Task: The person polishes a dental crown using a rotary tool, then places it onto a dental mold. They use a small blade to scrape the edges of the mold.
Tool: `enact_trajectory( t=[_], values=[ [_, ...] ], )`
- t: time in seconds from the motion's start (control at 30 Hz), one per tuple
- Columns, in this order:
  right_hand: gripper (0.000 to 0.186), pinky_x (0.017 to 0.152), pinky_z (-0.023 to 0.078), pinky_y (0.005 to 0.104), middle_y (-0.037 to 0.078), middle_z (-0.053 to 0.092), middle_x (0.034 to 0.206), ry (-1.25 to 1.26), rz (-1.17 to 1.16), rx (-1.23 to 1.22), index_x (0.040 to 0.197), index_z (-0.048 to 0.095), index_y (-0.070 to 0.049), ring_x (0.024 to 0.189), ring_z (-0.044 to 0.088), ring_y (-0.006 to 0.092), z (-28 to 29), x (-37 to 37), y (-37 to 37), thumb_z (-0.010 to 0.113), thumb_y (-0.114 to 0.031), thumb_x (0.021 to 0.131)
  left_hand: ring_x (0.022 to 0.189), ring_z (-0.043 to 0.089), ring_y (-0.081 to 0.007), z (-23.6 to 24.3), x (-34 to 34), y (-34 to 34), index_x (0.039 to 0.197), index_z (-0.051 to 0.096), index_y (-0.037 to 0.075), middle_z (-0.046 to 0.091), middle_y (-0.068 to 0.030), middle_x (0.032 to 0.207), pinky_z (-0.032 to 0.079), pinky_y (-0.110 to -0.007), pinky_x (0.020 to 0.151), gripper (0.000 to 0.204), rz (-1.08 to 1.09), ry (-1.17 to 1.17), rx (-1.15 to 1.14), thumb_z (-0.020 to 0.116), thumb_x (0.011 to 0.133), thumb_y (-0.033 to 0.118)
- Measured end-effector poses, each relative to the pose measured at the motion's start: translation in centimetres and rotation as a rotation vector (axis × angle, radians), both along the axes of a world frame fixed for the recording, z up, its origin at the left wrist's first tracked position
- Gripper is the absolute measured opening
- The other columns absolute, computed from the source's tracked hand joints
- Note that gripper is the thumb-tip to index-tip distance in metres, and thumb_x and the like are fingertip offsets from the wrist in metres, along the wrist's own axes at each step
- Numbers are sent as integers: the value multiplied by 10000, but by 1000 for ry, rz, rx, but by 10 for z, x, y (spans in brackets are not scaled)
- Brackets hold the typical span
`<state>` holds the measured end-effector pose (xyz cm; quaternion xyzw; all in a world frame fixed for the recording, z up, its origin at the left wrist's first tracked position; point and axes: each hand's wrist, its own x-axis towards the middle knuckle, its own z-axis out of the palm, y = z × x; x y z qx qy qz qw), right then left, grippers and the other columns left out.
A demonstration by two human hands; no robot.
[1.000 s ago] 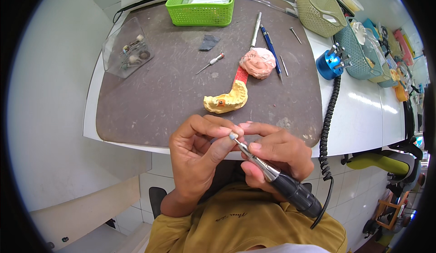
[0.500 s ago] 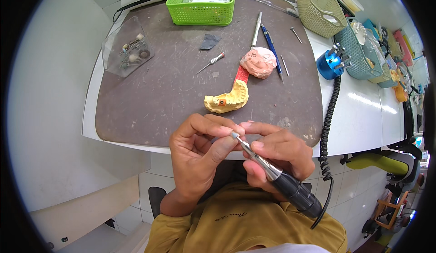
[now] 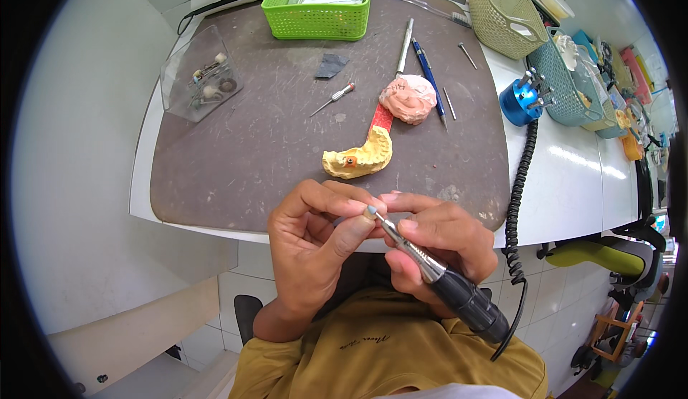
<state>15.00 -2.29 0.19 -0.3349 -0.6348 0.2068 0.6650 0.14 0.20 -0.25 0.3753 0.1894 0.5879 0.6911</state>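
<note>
My left hand (image 3: 308, 248) pinches a small tan piece (image 3: 368, 213) between thumb and finger, just above the mat's near edge. My right hand (image 3: 451, 238) grips a black and silver rotary handpiece (image 3: 462, 302), whose pale blue tip (image 3: 372, 210) touches or nearly touches that piece. Beyond my hands lie a yellow dental cast (image 3: 365, 157) with an orange part, a red strip (image 3: 380, 118), a pink molded lump (image 3: 407, 98), a silver knife handle (image 3: 403, 46), a blue pencil (image 3: 427, 74) and a small screwdriver (image 3: 332, 99).
A green basket (image 3: 315, 26) sits at the back; a clear container of bits (image 3: 179, 91) at left. At right are woven baskets (image 3: 505, 12), a blue bur stand (image 3: 517, 105), the handpiece's coiled cord (image 3: 519, 191) and a chair (image 3: 595, 258). Small metal tools lie on the mat (image 3: 236, 170).
The handpiece and my right fingers have shifted very slightly, and more of the tan piece shows between my fingertips. Little else differs.
</note>
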Motion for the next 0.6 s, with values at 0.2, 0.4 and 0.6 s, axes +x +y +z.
enact_trajectory(
  t=[0.2,0.4,0.6],
  values=[
    [320,832,611,466,148,721,863,11,-12,2,981,674,29,843,740,320,0,-1,0,856,-26,724,944,685,-211,0,0,0,977,577,-14,658,-194,1013,620,-354,830,109,-2,-4,1,643,907,-66],
    [326,830,612,466,147,720,862,-9,-5,7,986,671,28,849,741,321,1,0,1,857,-28,725,951,682,-208,-1,0,0,984,578,-11,655,-194,1017,619,-360,839,105,-6,-1,12,645,913,-51],
    [332,830,613,458,153,721,887,-15,6,5,992,668,31,854,741,325,1,0,1,858,-21,725,944,687,-209,-1,-1,0,988,578,-13,653,-191,1028,617,-355,847,103,-2,1,6,650,917,-34]
  ],
)
